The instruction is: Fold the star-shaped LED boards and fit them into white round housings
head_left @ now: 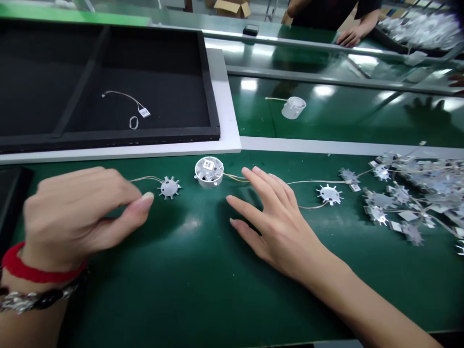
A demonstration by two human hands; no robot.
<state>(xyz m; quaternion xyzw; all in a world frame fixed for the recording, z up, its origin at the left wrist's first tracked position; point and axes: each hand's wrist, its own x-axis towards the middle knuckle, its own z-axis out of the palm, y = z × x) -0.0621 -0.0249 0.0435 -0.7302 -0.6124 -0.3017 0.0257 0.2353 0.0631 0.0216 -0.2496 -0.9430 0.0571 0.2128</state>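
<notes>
My left hand (83, 212) is held above the green bench at the left, its fingers curled in and the thumb pointing right. What it holds, if anything, is hidden. A metal disc with small teeth (169, 187) lies just right of it, and the disc's thin wire runs left behind my fingers. My right hand (275, 217) is open with its fingers stretched out over thin wires. Left of its fingertips, a round white housing (209, 171) stands on the bench with a labelled plate inside. Another toothed disc (329, 194) lies to its right.
Several wired discs lie heaped (406, 193) at the right. A black divided tray (155, 130) at the back left contains a labelled wired piece (144, 112). Another white housing (293, 108) lies on the conveyor (250, 118). Across the line, a person's hand (350, 37) rests near the edge.
</notes>
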